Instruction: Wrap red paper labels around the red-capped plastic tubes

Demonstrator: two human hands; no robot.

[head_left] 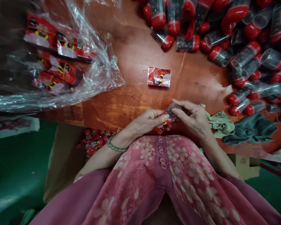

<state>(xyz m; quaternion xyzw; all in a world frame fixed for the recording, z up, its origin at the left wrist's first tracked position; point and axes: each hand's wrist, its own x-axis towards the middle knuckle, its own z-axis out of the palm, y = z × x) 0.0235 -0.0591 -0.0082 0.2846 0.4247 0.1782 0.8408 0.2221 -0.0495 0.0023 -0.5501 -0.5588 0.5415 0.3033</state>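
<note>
Close to the table's near edge, both hands hold one small piece between them. Its upper part is a clear plastic tube (172, 110); its lower end is red and printed (163, 126), but I cannot tell whether that is a label or a card. My left hand (150, 120) is closed on the printed end, thumb on top. The thumb and fingers of my right hand (193, 115) pinch the clear end. Just beyond them lies a small stack of red printed cards (159, 77), flat on the wooden table (131, 103).
Many clear tubes with red caps (221, 56) are heaped at the back right. A clear plastic bag (100, 68) holding bundles of red cards (65, 70) covers the left. Crumpled cloths (250, 128) lie by the right front edge. Below the table, a cardboard box (63, 156) contains red pieces (96, 140).
</note>
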